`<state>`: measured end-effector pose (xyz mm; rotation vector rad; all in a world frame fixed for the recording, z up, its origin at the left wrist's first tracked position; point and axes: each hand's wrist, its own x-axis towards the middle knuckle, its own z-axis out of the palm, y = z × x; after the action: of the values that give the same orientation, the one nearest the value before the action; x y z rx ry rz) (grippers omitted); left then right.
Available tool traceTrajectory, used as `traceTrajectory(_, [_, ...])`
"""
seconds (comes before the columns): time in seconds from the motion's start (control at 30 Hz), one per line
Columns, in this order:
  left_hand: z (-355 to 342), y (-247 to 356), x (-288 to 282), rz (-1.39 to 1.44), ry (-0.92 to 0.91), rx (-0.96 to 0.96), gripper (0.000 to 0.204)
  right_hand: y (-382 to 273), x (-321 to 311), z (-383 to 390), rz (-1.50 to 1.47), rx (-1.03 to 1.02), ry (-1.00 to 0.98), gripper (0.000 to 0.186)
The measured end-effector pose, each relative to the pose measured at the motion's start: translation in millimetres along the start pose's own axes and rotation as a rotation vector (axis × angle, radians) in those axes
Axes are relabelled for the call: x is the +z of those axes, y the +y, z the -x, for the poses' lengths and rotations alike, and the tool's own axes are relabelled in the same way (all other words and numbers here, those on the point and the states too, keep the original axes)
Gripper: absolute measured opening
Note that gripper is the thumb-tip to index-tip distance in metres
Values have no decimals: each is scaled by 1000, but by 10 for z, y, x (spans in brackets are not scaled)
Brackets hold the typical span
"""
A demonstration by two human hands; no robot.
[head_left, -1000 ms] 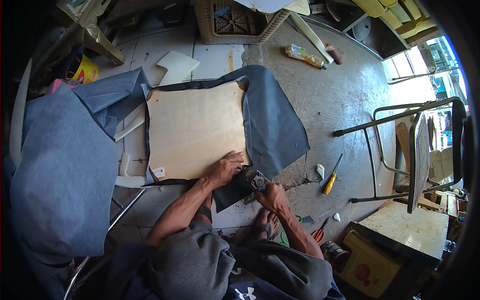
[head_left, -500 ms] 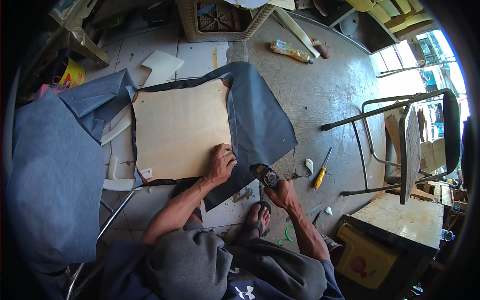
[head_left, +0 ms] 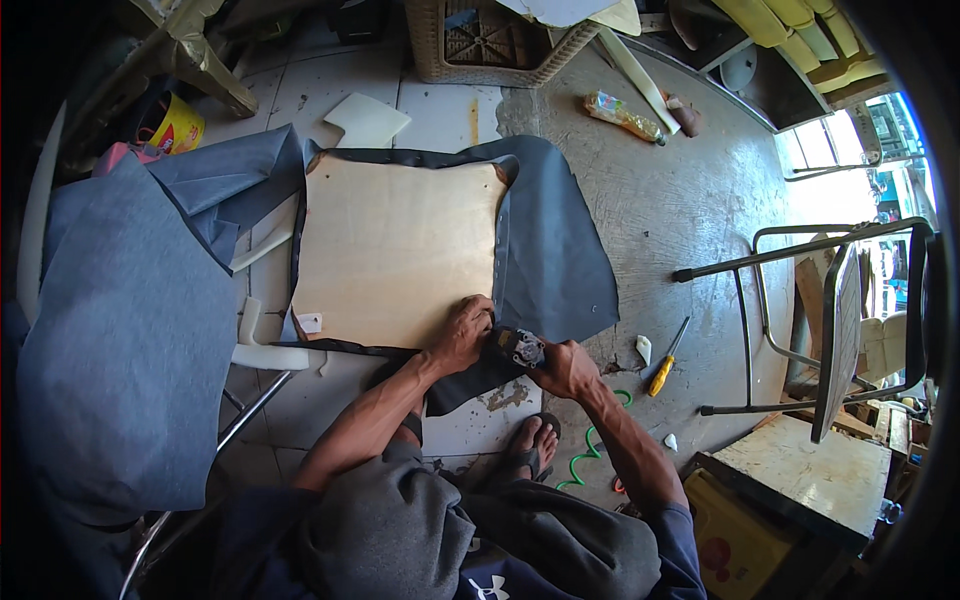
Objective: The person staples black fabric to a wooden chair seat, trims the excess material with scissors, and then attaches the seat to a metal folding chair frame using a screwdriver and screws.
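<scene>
The right grip [head_left: 568,368] is clasping a dark tool [head_left: 522,347], the left grip [head_left: 466,335] curling beside it, hold unclear, near a corner of the pale panel [head_left: 400,250] ahead. Dark fabric [head_left: 560,240] is already bordering the panel; its right flap is lying loose, seemingly unfinished.

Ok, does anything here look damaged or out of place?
Yes. A rough patch in the floor tiles near the sandalled foot looks chipped away. A bottle lies on its side beyond the dark sheet, like litter.
</scene>
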<state>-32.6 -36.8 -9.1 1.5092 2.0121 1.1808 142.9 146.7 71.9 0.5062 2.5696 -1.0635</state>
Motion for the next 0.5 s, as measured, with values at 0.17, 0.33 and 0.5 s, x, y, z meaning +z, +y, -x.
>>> traceTrajectory(0.17, [10,-46,-36,10,-44,-10,11,-85,24,-2,28,-24,32,38])
traceTrajectory(0.33, [25,5,59,80,204,-81,15,-81,23,11,75,72,-12,39])
traceTrajectory(0.5, [17,-20,91,73,167,-132,11,36,-53,-11,6,-37,117,41])
